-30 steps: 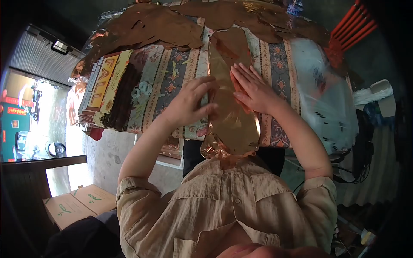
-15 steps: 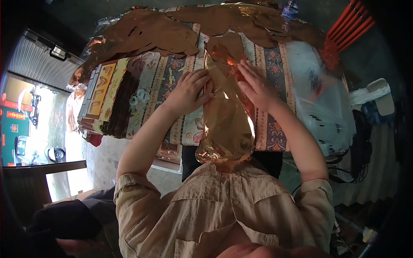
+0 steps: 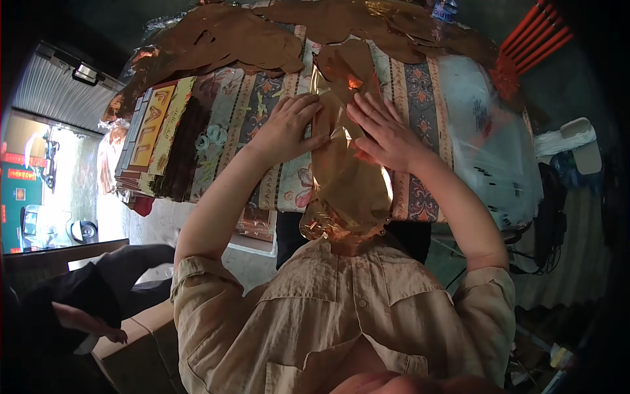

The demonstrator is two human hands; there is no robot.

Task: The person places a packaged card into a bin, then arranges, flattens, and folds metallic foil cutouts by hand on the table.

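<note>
Nearest the lens, a beige button-front shirt w/ rolled sleeves (image 3: 341, 295); at its lower front, the near end of a long, flat, glossy gold foil piece (image 3: 354, 190). Foil's long axis runs straight away from the wearer, onto a floral-striped, cloth-covered counter (image 3: 417, 85), btwn. both hands. Right-hand grip (image 3: 386, 134) lies flat over foil's R edge, fingers extended, thumb apart, clamped on nothing visible; it's the nearer to the foil's midline. Left-hand grip (image 3: 289, 128) rests at L edge, fingers bent, thumb spread away from them; whether foil edge is under the fingertips, can't tell. Off to L, another person's bare hand (image 3: 115, 335). On counter: L, a stack of printed cards marked "FALL" (image 3: 161, 131); R, clear plastic bags (image 3: 492, 164). Beyond, along the far edge, matte brown, irregular foil sheets (image 3: 249, 46), w/ a clear plastic bottle (image 3: 445, 10) at far R.
</note>
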